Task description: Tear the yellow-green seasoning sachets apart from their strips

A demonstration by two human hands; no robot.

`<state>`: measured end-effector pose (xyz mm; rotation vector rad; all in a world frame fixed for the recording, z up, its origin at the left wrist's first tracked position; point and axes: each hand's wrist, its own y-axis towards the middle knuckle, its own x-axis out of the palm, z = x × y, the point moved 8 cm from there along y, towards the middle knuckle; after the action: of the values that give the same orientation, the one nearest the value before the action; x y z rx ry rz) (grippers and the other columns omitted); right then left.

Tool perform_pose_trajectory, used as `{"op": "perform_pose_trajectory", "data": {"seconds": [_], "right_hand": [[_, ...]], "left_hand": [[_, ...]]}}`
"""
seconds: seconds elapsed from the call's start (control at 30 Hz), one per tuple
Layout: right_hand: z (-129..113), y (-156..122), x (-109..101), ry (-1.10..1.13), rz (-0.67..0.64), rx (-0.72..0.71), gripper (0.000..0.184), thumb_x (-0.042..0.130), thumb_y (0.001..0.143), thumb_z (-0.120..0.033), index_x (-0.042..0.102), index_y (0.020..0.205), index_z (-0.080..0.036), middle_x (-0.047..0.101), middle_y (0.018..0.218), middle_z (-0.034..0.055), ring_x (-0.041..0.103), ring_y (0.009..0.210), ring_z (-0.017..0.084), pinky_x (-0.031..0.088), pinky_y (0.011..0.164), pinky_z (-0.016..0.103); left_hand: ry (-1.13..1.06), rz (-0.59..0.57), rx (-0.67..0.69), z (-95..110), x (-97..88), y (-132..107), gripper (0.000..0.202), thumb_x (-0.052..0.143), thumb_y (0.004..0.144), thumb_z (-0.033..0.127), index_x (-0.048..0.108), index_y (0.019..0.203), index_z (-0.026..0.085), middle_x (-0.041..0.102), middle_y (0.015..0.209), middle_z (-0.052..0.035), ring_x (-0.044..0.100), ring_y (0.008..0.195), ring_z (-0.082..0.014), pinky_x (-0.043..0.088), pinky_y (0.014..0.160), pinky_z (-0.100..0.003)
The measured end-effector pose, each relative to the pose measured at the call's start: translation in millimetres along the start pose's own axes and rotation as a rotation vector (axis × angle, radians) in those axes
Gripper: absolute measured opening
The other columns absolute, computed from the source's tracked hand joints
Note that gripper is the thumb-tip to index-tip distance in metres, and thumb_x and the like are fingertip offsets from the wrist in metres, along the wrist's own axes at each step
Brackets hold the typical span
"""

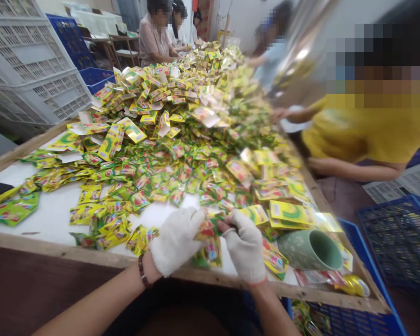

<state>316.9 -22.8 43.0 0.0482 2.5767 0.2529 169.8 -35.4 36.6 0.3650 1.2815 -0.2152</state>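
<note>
My left hand (178, 239), in a white knit glove, pinches one side of a small green-and-red packet (207, 227) close to the table's near edge. The bare fingertips of my right hand (245, 247), also gloved, close on the packet's other side. Below it lie more packets (213, 252) of the same sort, partly covered by my hands. Loose green and yellow sachets (140, 198) spread over the white tabletop (154, 213) beyond my left hand. Flat yellow cartons (290, 212) are stacked to the right of my right hand.
A high heap of yellow cartons (154, 93) covers the far table. A green cup (311, 249) lies sideways at the right corner, near the wooden rim (336, 298). White crates (38, 56) stand left, blue crates (399, 238) right. A person in yellow (364, 135) sits at right; several others work farther back.
</note>
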Motion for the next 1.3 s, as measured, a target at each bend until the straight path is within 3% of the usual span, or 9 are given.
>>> {"op": "perform_pose_trajectory", "data": {"seconds": [0.2, 0.37, 0.53, 0.6, 0.67, 0.77, 0.93, 1.1, 1.3], "right_hand": [[12, -10, 20, 0.284, -0.304, 0.276, 0.033, 0.055, 0.082, -0.04, 0.068, 0.104, -0.018, 0.051, 0.048, -0.0048, 0.047, 0.041, 0.012, 0.039, 0.042, 0.024], [1, -13, 39, 0.31, -0.547, 0.234, 0.02, 0.058, 0.08, -0.028, 0.058, 0.062, -0.02, 0.049, 0.046, -0.0059, 0.048, 0.04, 0.01, 0.038, 0.039, 0.02], [-22, 1, 28, 0.229, -0.295, -0.129, 0.013, 0.057, 0.08, -0.018, 0.068, 0.085, -0.024, 0.068, 0.085, 0.0016, 0.064, 0.087, 0.021, 0.053, 0.078, 0.033], [-19, -1, 21, 0.237, -0.102, -0.14, 0.016, 0.06, 0.08, -0.02, 0.065, 0.095, -0.023, 0.066, 0.099, 0.0058, 0.061, 0.099, 0.023, 0.051, 0.085, 0.036], [-9, -7, 26, 0.297, -0.066, -0.049, 0.02, 0.063, 0.08, -0.025, 0.061, 0.099, -0.022, 0.065, 0.096, 0.0067, 0.063, 0.091, 0.022, 0.053, 0.077, 0.034], [6, -19, 44, 0.409, -0.18, 0.062, 0.022, 0.061, 0.082, -0.029, 0.06, 0.102, -0.021, 0.067, 0.09, 0.0051, 0.065, 0.08, 0.019, 0.054, 0.071, 0.032], [4, -28, 44, 0.368, -0.244, -0.018, 0.02, 0.062, 0.081, -0.027, 0.062, 0.1, -0.02, 0.068, 0.092, 0.005, 0.064, 0.082, 0.02, 0.053, 0.074, 0.032], [-7, -26, 47, 0.268, -0.374, -0.026, 0.013, 0.057, 0.083, -0.027, 0.057, 0.072, -0.02, 0.056, 0.068, -0.0009, 0.053, 0.065, 0.015, 0.046, 0.061, 0.025], [-10, -24, 55, 0.431, -0.444, 0.073, 0.028, 0.055, 0.085, -0.028, 0.057, 0.112, -0.021, 0.064, 0.08, 0.0012, 0.059, 0.072, 0.016, 0.047, 0.063, 0.025]], "left_hand": [[-0.003, 0.019, -0.096, -7, 1.9, -4, 0.048, 0.065, 0.073, 0.027, 0.051, 0.118, 0.019, 0.061, 0.1, -0.0086, 0.058, 0.091, -0.0271, 0.048, 0.078, -0.04], [-0.218, 0.036, -0.104, -2, -1.8, -12, 0.04, 0.061, 0.079, 0.032, 0.055, 0.115, 0.019, 0.063, 0.101, -0.0096, 0.059, 0.094, -0.0271, 0.048, 0.083, -0.041], [-0.89, -0.034, -0.306, -19, 4.7, -26, 0.031, 0.046, 0.089, 0.029, 0.051, 0.118, 0.022, 0.065, 0.103, -0.0072, 0.062, 0.096, -0.021, 0.05, 0.085, -0.037], [-1.185, 0.036, -0.437, -28, 11.7, -35, 0.041, 0.051, 0.087, 0.03, 0.041, 0.125, 0.022, 0.065, 0.106, -0.0072, 0.064, 0.094, -0.0194, 0.053, 0.081, -0.034], [-1.339, 0.121, -0.498, -34, 18.7, -44, 0.046, 0.056, 0.084, 0.03, 0.038, 0.126, 0.022, 0.065, 0.111, -0.0079, 0.065, 0.096, -0.0189, 0.053, 0.082, -0.033], [-1.252, 0.19, -0.493, -39, 24.6, -56, 0.041, 0.058, 0.082, 0.029, 0.047, 0.121, 0.022, 0.063, 0.12, -0.0081, 0.062, 0.107, -0.0201, 0.05, 0.094, -0.036], [-1.001, 0.118, -0.36, -38, 19.2, -63, 0.025, 0.054, 0.085, 0.029, 0.061, 0.108, 0.022, 0.068, 0.107, -0.0057, 0.063, 0.101, -0.0205, 0.05, 0.094, -0.037], [-0.899, 0.115, -0.257, -30, -1.5, -59, 0.017, 0.052, 0.086, 0.022, 0.062, 0.099, 0.022, 0.067, 0.1, -0.0038, 0.062, 0.094, -0.0179, 0.05, 0.09, -0.033], [-1.125, 0.063, -0.4, -36, 13.9, -58, 0.033, 0.055, 0.085, 0.022, 0.046, 0.116, 0.021, 0.066, 0.106, -0.0069, 0.065, 0.095, -0.0182, 0.054, 0.085, -0.033]]}}
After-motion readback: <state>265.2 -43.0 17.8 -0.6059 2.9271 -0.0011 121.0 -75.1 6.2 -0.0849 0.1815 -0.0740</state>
